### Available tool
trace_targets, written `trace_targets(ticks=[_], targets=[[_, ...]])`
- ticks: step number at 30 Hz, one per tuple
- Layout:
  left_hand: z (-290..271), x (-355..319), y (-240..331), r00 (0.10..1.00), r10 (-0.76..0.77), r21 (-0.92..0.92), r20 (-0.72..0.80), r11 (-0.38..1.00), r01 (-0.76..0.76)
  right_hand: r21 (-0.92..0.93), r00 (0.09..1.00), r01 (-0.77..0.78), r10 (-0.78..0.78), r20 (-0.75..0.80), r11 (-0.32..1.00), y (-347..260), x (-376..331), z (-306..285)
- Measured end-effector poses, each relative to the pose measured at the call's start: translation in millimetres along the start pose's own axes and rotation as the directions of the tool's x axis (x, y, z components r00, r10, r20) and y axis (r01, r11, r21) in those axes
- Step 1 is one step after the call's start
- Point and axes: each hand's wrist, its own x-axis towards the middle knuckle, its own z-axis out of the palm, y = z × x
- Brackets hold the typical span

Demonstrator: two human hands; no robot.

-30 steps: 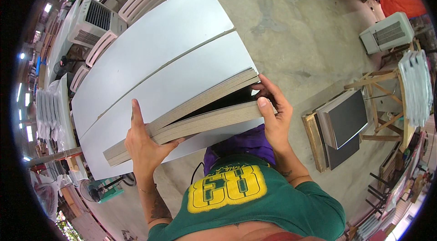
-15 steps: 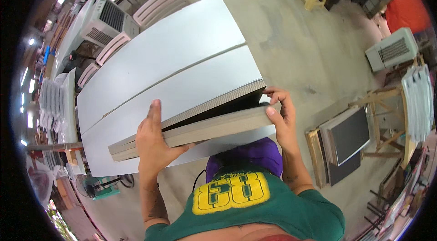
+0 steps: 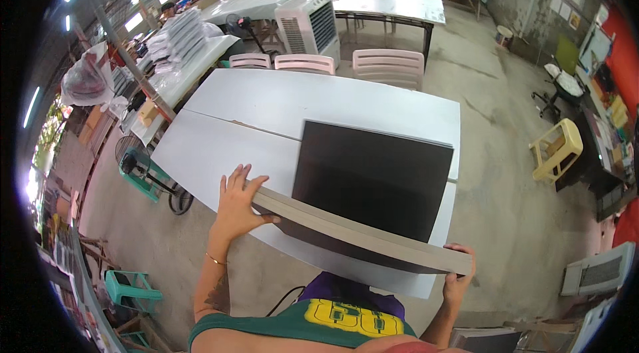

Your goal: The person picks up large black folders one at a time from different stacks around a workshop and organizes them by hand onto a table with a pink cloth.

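Plenty tucked out of sight here

The right hand point(image 3: 458, 272) shows only fingers curled over the panel point(image 3: 373, 180) corner; its palm sits behind the board. The panel hides part of the white table point(image 3: 266, 113) beneath. People at the far tables point(image 3: 373, 0) are too small to read; picture rim blurs the shelves.

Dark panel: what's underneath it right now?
The dark panel lies over the white table, held by the left hand and right hand. Whatever is on the tabletop beneath it is covered.
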Motion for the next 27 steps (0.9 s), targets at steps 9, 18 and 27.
trace_targets(ticks=[9, 18, 27], targets=[[104.8, -33.0, -76.3, 0.963, -0.231, -0.979, 0.139, 0.115, 0.169, -0.038, 0.999, 0.036, -0.037, -0.037, 0.999, 15.9, -10.3, -6.4], [155.8, -21.2, -67.5, 0.953, -0.281, -0.981, 0.112, 0.123, 0.151, 0.064, 0.974, -0.175, 0.182, -0.136, 0.983, 109.9, -19.8, -21.3], [96.8, -34.8, -113.1, 0.864, -0.499, -0.888, -0.066, 0.425, 0.177, 0.137, 0.950, -0.289, 0.302, -0.081, 0.947, 36.1, 31.7, 89.0]])
